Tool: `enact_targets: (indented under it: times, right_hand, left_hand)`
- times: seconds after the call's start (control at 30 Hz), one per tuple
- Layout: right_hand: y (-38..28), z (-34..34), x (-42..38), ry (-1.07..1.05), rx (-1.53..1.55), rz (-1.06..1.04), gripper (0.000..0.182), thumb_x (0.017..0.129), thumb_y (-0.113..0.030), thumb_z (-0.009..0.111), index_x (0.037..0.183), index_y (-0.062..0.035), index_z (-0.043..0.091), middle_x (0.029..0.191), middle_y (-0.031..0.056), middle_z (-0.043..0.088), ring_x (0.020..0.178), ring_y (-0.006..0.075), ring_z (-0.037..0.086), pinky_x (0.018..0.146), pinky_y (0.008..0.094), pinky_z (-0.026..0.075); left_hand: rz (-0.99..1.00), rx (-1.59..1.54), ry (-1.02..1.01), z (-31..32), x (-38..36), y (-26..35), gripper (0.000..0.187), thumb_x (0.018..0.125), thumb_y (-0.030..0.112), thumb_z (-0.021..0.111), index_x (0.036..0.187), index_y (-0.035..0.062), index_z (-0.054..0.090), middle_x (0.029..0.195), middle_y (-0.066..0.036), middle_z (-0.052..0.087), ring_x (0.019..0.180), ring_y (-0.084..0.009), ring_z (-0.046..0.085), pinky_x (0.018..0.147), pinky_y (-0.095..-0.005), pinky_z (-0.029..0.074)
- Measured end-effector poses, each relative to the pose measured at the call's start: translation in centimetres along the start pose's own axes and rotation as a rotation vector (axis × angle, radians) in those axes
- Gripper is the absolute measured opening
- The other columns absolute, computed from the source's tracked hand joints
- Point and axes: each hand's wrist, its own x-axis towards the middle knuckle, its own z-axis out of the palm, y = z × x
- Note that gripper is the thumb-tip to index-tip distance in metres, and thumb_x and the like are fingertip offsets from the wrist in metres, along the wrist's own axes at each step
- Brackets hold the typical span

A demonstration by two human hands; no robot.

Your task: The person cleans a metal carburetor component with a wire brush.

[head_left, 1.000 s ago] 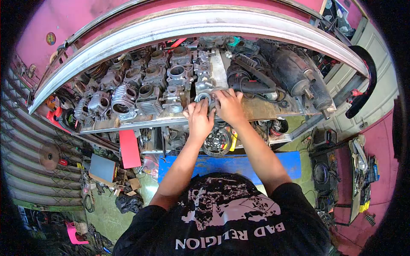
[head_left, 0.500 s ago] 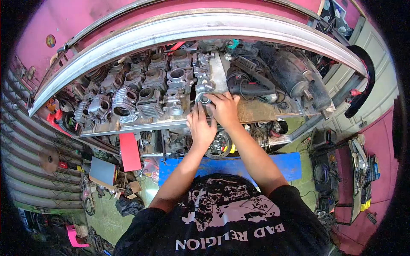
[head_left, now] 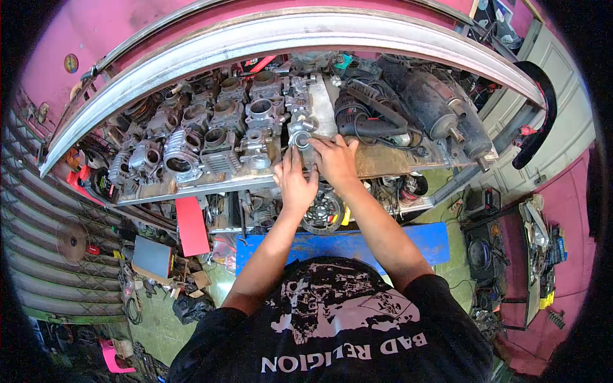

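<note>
A small grey metal engine part with a round ringed opening (head_left: 301, 138) sits near the bench's front edge, with its opening facing up. My left hand (head_left: 297, 185) has its fingertips against the part's near side, fingers fairly straight and thumb to the right. From the right, my right hand (head_left: 336, 165) grips the same part, its index fingertip at the ring and its other fingers bent over the wooden board (head_left: 377, 163). The underside of the part is hidden. Just left of it stand several engine cylinders (head_left: 260, 110) in rows.
A power tool with a cable (head_left: 377, 131) lies right of my hands, with dark exhaust canisters (head_left: 440, 121) beyond. A pale metal rail (head_left: 306, 35) arches across the back. Below the bench are a dark wheel-like part (head_left: 321, 216) and a blue panel (head_left: 408, 246).
The view has shifted slightly. My hands stay at the metal part, and its ringed opening now shows more clearly between my fingertips.
</note>
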Motion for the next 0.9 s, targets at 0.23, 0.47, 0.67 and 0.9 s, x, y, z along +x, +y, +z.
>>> enact_targets:
  times: [0.23, 0.47, 0.67, 0.9]
  right_hand:
    - [2.2, -5.3, 0.6, 0.182, -0.006, 0.139, 0.039, 0.083, -0.025, 0.075, 0.122, -0.0228, 0.071, 0.117, 0.0005, 0.074, 0.107, 0.0255, 0.059, 0.092, 0.0512, 0.035]
    - [10.1, -11.7, 5.2, -0.113, -0.548, 0.429, 0.037, 0.089, -0.042, 0.072, 0.115, -0.0155, 0.074, 0.104, 0.0062, 0.074, 0.111, 0.0307, 0.059, 0.091, 0.0544, 0.034]
    - [12.7, -10.7, 5.9, -0.265, -0.455, 0.378, 0.028, 0.093, -0.036, 0.069, 0.102, -0.0115, 0.077, 0.101, 0.0092, 0.075, 0.113, 0.0322, 0.057, 0.091, 0.0567, 0.033]
    - [12.8, -10.7, 4.3, -0.015, -0.397, 0.267, 0.025, 0.086, -0.028, 0.073, 0.103, -0.0101, 0.077, 0.1, 0.0079, 0.072, 0.108, 0.0308, 0.055, 0.091, 0.0571, 0.033]
  left_hand:
    - [0.093, -0.115, 0.156, 0.1, -0.8, -0.6, 0.065, 0.085, 0.018, 0.073, 0.142, 0.0001, 0.049, 0.141, -0.021, 0.052, 0.125, -0.0429, 0.045, 0.109, -0.0535, 0.035]
    - [0.177, -0.237, 0.11, -0.8, -0.8, 1.9, 0.047, 0.086, 0.014, 0.072, 0.129, 0.0024, 0.058, 0.131, -0.019, 0.058, 0.121, -0.041, 0.049, 0.107, -0.051, 0.037]
    - [0.23, -0.262, 0.037, -0.3, 2.3, 3.8, 0.046, 0.086, 0.016, 0.074, 0.127, 0.0032, 0.061, 0.128, -0.019, 0.06, 0.116, -0.0407, 0.052, 0.102, -0.05, 0.041]
    - [0.349, -0.145, -0.201, 2.3, 14.1, 7.4, 0.062, 0.084, 0.035, 0.076, 0.133, 0.0005, 0.059, 0.13, -0.022, 0.063, 0.118, -0.042, 0.057, 0.105, -0.0483, 0.04]
